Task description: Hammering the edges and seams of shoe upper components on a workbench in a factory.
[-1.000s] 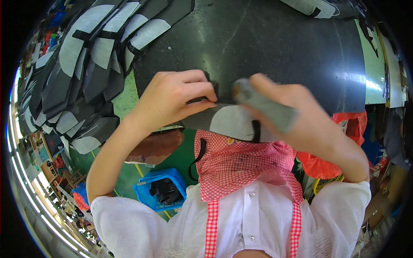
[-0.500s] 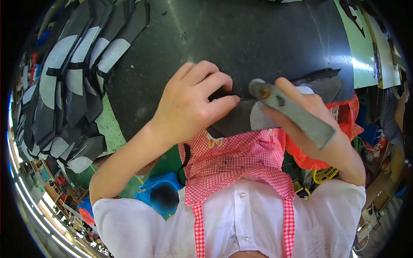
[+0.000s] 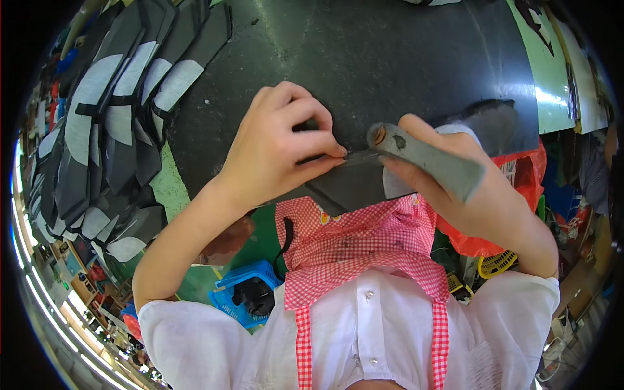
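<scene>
My left hand [image 3: 279, 153] pinches the edge of a dark flat cut piece [image 3: 354, 185] that lies at the near edge of the black work table [image 3: 390, 58]. My right hand [image 3: 465, 188] is closed around a grey-handled tool [image 3: 426, 159]; its thin tip meets the piece right at my left fingertips. A pale patch of the piece [image 3: 393, 185] shows under my right fingers. Most of the tool's tip is hidden between the two hands.
Several black and grey cut pieces [image 3: 110, 123] lie fanned in rows on the table's left. A green mat strip [image 3: 552, 71] runs along the right. Below the table edge sit a blue basket [image 3: 244, 296], a red bag [image 3: 513, 169] and a yellow basket [image 3: 497, 263].
Both hands have shifted up and to the right in the view along with the piece. The tool now lies flatter, its tip against my left fingertips.
</scene>
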The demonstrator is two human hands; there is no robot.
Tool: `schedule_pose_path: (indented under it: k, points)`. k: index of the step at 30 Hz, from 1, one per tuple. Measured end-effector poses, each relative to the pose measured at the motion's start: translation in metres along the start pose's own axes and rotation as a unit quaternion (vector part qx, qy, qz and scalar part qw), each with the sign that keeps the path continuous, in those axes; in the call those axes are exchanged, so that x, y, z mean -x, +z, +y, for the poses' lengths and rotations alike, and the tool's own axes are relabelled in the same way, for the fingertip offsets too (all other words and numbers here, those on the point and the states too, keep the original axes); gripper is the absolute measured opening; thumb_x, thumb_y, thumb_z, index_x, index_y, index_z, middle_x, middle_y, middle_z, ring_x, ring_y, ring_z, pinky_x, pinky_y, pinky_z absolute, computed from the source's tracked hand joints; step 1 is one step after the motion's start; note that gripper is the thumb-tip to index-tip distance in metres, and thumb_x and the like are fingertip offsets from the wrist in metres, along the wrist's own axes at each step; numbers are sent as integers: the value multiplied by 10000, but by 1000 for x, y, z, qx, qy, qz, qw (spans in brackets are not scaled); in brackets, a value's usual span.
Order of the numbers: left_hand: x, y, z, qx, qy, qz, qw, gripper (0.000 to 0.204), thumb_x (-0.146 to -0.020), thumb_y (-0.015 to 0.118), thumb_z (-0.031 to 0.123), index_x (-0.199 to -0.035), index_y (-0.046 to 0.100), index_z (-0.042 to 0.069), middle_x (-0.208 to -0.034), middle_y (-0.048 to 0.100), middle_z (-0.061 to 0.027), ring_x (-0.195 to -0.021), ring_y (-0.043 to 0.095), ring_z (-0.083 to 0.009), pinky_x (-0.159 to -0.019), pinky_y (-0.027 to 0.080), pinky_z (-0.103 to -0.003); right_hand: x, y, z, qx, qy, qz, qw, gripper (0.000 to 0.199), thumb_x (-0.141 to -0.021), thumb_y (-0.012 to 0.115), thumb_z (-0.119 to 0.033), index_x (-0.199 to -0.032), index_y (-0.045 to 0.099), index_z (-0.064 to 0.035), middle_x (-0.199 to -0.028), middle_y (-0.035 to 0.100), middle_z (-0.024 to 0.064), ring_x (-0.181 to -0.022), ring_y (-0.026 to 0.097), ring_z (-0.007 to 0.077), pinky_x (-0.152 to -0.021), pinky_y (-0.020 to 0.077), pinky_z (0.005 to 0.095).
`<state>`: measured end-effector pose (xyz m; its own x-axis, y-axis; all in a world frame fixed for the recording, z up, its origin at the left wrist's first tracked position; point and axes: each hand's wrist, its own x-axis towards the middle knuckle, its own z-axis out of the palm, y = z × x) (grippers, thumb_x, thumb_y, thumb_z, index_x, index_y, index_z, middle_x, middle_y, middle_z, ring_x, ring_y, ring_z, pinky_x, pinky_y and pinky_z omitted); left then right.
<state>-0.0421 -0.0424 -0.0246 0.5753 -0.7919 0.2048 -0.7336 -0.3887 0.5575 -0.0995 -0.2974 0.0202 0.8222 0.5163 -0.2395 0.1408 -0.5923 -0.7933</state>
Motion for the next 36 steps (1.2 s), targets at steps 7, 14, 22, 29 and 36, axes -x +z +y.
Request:
schedule_pose_path:
  k: [7,14,22,29,36]
  points:
    - [9,1,13,-51,-91,72,992,262,-616,869,162,-858,769,171,-988,619,11,-991,546,-245,-843,425,-368,4,11,-8,4,27,-32,999,166,-937,655,-52,-1001,508,-8,-710,542,170,-644,585,409,-540,414,412]
    - [31,19,24,-50,-99,119,987,232,-638,862,141,-849,773,174,-977,643,45,-975,548,-229,-860,392,-391,2,8,-10,-16,-48,28,998,150,-966,632,-61,-1057,527,-4,-716,526,185,-637,574,399,-540,405,413]
    - [31,22,31,-140,-51,124,981,245,-658,828,171,-892,760,199,-954,636,52,-945,561,-229,-859,391,-408,-5,10,-12,-11,10,16,1000,168,-949,638,-32,-1074,529,-7,-751,522,184,-655,582,418,-546,416,398]
    - [43,25,44,-228,-74,100,966,319,-695,813,198,-1000,727,167,-1066,602,-11,-1015,551,-232,-899,401,-448,-15,5,-14,34,-43,24,998,153,-967,639,-75,-1044,519,-17,-675,525,175,-658,594,409,-542,417,408]
    - [19,53,65,-25,40,156,987,100,-736,679,189,-833,668,165,-972,586,-31,-940,567,-225,-846,449,-406,-18,9,-8,-31,-77,47,995,97,-971,620,-76,-1034,578,-15,-689,558,161,-600,599,352,-559,445,408]
